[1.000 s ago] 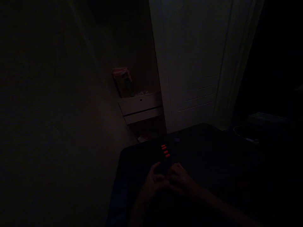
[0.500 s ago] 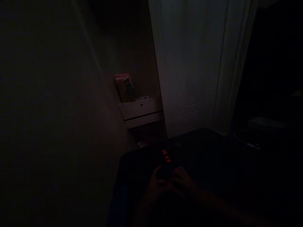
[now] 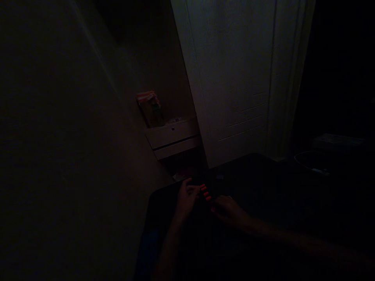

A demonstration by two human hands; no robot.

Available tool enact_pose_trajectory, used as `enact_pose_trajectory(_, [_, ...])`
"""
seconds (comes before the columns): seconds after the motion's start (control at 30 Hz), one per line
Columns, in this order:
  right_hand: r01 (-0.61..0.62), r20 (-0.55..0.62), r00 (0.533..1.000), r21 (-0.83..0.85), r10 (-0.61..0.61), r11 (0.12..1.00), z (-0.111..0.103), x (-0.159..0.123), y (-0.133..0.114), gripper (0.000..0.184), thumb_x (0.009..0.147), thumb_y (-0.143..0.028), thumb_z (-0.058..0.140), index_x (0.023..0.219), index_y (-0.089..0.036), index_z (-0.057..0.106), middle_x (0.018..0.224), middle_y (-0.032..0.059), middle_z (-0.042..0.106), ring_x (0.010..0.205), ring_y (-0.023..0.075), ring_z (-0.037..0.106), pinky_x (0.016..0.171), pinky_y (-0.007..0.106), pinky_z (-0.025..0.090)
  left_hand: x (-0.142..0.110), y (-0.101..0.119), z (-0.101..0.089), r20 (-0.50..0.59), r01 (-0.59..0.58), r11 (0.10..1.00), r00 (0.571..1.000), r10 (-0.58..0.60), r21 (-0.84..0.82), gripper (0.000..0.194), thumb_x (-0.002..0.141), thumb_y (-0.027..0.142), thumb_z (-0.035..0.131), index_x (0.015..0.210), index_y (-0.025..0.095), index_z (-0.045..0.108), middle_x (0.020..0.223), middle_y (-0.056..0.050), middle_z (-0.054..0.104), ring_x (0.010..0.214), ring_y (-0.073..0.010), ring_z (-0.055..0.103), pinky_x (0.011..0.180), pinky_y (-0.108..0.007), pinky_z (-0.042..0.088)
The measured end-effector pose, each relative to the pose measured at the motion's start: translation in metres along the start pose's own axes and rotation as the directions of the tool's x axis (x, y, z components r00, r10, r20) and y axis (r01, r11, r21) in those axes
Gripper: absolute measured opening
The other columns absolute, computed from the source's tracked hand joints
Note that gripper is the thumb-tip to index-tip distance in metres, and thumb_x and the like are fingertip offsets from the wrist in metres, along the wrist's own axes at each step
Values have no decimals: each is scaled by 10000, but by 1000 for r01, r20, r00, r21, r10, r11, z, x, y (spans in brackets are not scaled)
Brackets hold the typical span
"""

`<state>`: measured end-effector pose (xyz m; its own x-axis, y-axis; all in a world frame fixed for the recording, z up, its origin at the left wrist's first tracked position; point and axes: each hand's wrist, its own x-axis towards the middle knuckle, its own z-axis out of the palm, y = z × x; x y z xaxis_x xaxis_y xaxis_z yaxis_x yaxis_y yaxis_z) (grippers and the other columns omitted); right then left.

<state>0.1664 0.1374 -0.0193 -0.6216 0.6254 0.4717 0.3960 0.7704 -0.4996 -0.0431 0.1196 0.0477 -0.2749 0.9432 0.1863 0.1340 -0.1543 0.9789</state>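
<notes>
The scene is very dark. Several short, bright red bars (image 3: 205,192) form a slanting row on a dark surface; I cannot make out their kind. My left hand (image 3: 186,198) is just left of the row, its thumb and fingers apart and its fingertips close to the upper bars. To the right of the row's lower end, my right hand (image 3: 230,208) is closed. A small red piece (image 3: 213,209) shows at its fingertips, partly hidden by the fingers.
A dark bed-like or table-like surface (image 3: 252,171) extends around my hands. Behind it stand a pale door (image 3: 231,86) and a small drawer unit (image 3: 175,134) bearing a red-and-white striped bag (image 3: 148,105). A small flat object (image 3: 219,177) and a pale cable (image 3: 304,166) are farther off.
My hands were close together below the red bars; they have separated. My left hand has moved up and left beside the row. A red piece now shows at my right fingertips.
</notes>
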Motion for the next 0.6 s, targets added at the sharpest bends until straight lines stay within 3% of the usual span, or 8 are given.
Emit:
enact_pose_trajectory(0.07, [2, 2, 1000, -22, -2, 1000, 1, 1, -2, 198, 937, -221, 611, 1107, -223, 712, 1052, 77, 759, 974, 242, 671, 887, 401, 463, 24, 9, 2, -32, -150, 968, 987, 159, 201, 455, 837, 395, 727, 1209, 170, 594, 886, -81, 744, 761, -217, 719, 675, -333, 571])
enact_pose_trajectory(0.13, [4, 7, 1000, -48, -4, 999, 0, 0, -5, 227, 933, -233, 627, 1144, -243, 709, 1075, 82, 758, 1029, 269, 651, 916, 443, 439, 46, 17, 3, -53, -189, 941, 976, 213, 282, 365, 853, 312, 697, 1182, 185, 607, 878, -63, 735, 780, -210, 716, 715, -333, 566])
enact_pose_trajectory(0.33, [27, 87, 996, 9, -28, 1000, -2, -3, -9, 412, 854, -212, 694, 1262, -270, 688, 1123, 88, 756, 1095, 304, 626, 942, 499, 414, 108, 28, -1, 18, -296, 828, 945, 327, 477, 352, 829, 151, 676, 1178, 180, 644, 873, -65, 727, 821, -233, 695, 850, -398, 541])
enact_pose_trajectory(0.4, [56, 69, 996, 16, -57, 998, -8, 0, -5, 460, 852, -277, 716, 1308, -268, 664, 1162, 99, 748, 1126, 321, 612, 963, 521, 415, 122, 30, -2, 59, -340, 791, 930, 362, 509, 366, 847, 173, 673, 1212, 175, 644, 988, -104, 734, 977, -269, 686, 955, -447, 510])
enact_pose_trajectory(0.47, [84, -9, 996, 29, -84, 996, -21, 10, 2, 464, 903, -364, 696, 1356, -294, 627, 1253, 98, 713, 1174, 322, 597, 1004, 541, 414, 127, 35, -2, 111, -402, 754, 907, 407, 519, 430, 863, 243, 693, 1284, 186, 628, 1259, -143, 677, 1245, -301, 583, 1097, -478, 419])
enact_pose_trajectory(0.5, [104, -78, 992, 49, -100, 993, -31, 18, 6, 510, 931, -405, 669, 1422, -306, 569, 1330, 107, 672, 1220, 328, 579, 1024, 551, 418, 127, 37, -1, 164, -457, 726, 883, 439, 514, 502, 853, 269, 714, 1338, 196, 604, 1407, -148, 599, 1356, -308, 498, 1150, -483, 366])
enact_pose_trajectory(0.57, [151, -288, 951, 121, -111, 981, -54, 42, 12, 648, 1007, -455, 542, 1591, -279, 323, 1558, 147, 463, 1401, 337, 451, 1107, 564, 394, 120, 41, 4, 428, -647, 609, 761, 487, 458, 644, 814, 311, 760, 1416, 202, 563, 1618, -161, 375, 1496, -362, 314, 1195, -544, 282])
enact_pose_trajectory(0.6, [218, -330, 930, 146, -160, 965, -65, 57, 15, 696, 1030, -504, 475, 1631, -274, 208, 1656, 141, 305, 1492, 338, 336, 1151, 564, 365, 115, 42, 9, 525, -686, 603, 716, 461, 406, 640, 768, 326, 804, 1371, 227, 614, 1658, -139, 312, 1526, -389, 249, 1199, -567, 257])
